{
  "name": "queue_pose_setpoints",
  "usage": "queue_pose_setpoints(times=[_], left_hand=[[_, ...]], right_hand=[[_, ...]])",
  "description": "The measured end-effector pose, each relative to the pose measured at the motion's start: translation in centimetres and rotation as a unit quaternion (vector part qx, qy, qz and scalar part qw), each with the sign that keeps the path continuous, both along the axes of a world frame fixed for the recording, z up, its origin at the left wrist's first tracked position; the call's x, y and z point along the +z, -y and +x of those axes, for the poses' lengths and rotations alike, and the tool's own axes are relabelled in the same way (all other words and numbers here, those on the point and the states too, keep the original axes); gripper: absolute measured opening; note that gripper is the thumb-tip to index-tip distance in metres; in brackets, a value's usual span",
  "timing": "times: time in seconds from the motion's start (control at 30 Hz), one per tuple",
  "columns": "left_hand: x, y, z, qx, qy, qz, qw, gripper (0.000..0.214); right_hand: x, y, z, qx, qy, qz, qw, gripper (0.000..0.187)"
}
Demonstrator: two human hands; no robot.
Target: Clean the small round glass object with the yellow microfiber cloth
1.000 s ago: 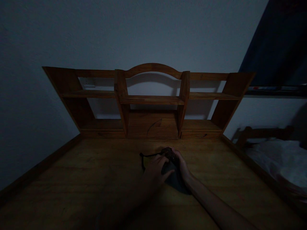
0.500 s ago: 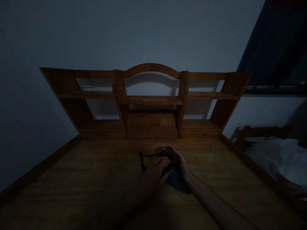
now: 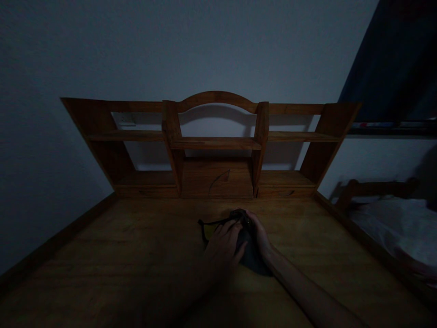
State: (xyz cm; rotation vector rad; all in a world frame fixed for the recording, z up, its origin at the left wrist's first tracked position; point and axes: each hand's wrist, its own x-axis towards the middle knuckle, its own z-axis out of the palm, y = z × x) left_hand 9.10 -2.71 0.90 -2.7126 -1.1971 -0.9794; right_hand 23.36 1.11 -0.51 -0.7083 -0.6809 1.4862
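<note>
A dark grey cloth item (image 3: 252, 259) lies on the wooden desktop, with shiny black parts at its far end and a thin black strap (image 3: 202, 228) looping out to the left. The dim light hides its exact kind. My left hand (image 3: 223, 239) rests over its left side, fingers bent onto the black part and thumb apart on the grey cloth. Curled around the far right side is my right hand (image 3: 258, 230), its fingertips partly hidden behind the item. Both hands hold the item against the desk.
A wooden shelf unit (image 3: 216, 143) stands at the back of the desktop (image 3: 143, 255) against a pale wall (image 3: 218, 50). Raised wooden edges run along both sides. To the right are a bed frame (image 3: 382, 187) with pale bedding (image 3: 399, 228) and a dark curtain (image 3: 392, 59).
My left fingers have shifted slightly over the item, and the left thumb has spread, showing more grey cloth. My right hand keeps nearly the same place.
</note>
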Motion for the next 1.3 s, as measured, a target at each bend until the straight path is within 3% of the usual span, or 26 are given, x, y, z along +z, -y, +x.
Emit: queue_pose_setpoints(times=[0.23, 0.53, 1.3], left_hand=[[-0.04, 0.02, 0.11, 0.011, 0.001, 0.016, 1.0, 0.038], [-0.09, 0.03, 0.04, 0.022, 0.001, -0.003, 1.0, 0.039], [0.11, -0.24, -0.12, 0.026, -0.078, 0.063, 0.995, 0.027]], right_hand=[[0.28, 0.12, -0.19, -0.017, 0.013, 0.004, 1.0, 0.025], [-0.25, -0.16, -0.07, 0.014, -0.005, -0.007, 1.0, 0.032], [0.53, 0.41, -0.35, 0.002, 0.025, 0.026, 0.999, 0.03]])
